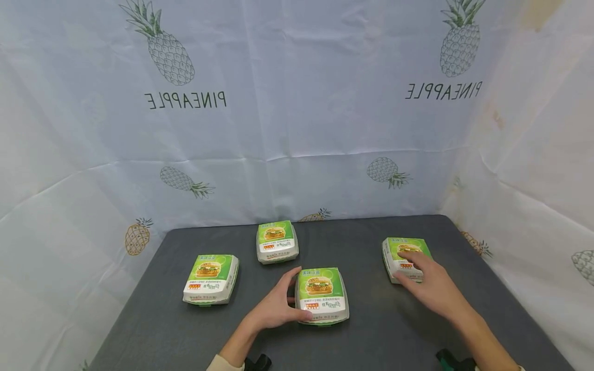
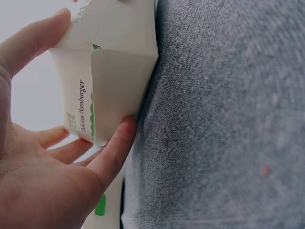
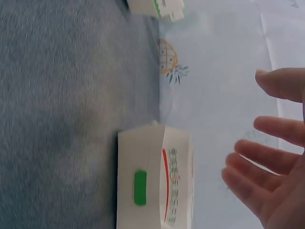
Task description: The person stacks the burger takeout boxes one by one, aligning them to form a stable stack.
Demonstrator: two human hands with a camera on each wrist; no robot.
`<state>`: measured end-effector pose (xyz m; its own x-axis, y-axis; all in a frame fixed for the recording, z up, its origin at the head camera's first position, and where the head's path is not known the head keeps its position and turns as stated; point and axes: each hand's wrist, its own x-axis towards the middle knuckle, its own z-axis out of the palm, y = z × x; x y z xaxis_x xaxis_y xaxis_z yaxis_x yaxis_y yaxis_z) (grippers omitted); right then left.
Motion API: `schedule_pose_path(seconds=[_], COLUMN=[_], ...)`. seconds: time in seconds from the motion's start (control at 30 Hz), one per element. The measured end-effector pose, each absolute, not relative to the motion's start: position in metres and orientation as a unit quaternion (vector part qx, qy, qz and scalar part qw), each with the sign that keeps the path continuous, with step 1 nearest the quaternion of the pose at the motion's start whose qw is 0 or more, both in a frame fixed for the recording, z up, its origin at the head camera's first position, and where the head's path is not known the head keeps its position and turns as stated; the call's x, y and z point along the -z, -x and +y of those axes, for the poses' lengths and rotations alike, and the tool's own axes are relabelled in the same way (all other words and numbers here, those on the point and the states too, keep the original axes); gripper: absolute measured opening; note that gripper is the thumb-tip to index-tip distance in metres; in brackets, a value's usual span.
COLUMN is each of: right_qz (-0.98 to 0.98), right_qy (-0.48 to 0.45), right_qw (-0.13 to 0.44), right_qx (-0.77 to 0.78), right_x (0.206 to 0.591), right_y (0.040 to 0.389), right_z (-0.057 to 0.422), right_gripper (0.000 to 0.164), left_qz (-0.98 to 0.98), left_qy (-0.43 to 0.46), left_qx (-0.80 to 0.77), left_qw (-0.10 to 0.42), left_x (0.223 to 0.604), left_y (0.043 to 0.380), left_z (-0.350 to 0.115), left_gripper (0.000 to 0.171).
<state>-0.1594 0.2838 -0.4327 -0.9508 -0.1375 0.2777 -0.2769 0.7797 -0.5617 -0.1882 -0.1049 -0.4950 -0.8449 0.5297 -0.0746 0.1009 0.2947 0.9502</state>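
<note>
My left hand (image 1: 275, 305) grips the left side of a green and white hamburger box (image 1: 321, 296) at the front middle of the table. In the left wrist view, thumb and fingers (image 2: 114, 150) span the white box (image 2: 124, 78), which reads "Delicious Hamburger". On the right, my right hand (image 1: 433, 286) hovers over another hamburger box (image 1: 402, 247), covering part of its lid. The right wrist view shows that hand (image 3: 271, 176) with spread fingers, apart from the box (image 3: 143, 157) below it.
Two more hamburger boxes lie on the dark grey table (image 1: 362, 345): one at the left (image 1: 211, 278) and one at the back middle (image 1: 277, 242). A white cloth (image 1: 301, 123) printed with pineapples hangs behind the table and along its sides.
</note>
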Motion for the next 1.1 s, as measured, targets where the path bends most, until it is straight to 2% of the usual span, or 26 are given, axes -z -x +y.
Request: schedule_pose_path(seconds=[0.23,0.6,0.87,1.1], right_qz=[-0.947,-0.949,-0.944,-0.933], right_qy=[-0.077,-0.051,-0.031,-0.030], right_qw=[0.124,0.087,0.025,-0.005], right_qx=[-0.287,-0.300,-0.328,-0.357], right_x=[0.435,0.452,0.466,0.474], right_y=[0.166,0.179,0.189,0.194], right_z=[0.300,0.332,0.350,0.357], right_gripper=[0.064,0.083,0.095,0.099], left_qz=[0.783,0.783,0.781,0.778], left_qy=[-0.201,-0.201,-0.197,-0.196], left_qx=[-0.556,-0.556,-0.559,-0.562], left_qw=[0.193,0.194,0.198,0.201], left_x=[0.495,0.495,0.495,0.495], left_y=[0.189,0.189,0.189,0.190], left_z=[-0.105,-0.104,-0.104,-0.104], left_gripper=[0.110,0.109,0.109,0.110])
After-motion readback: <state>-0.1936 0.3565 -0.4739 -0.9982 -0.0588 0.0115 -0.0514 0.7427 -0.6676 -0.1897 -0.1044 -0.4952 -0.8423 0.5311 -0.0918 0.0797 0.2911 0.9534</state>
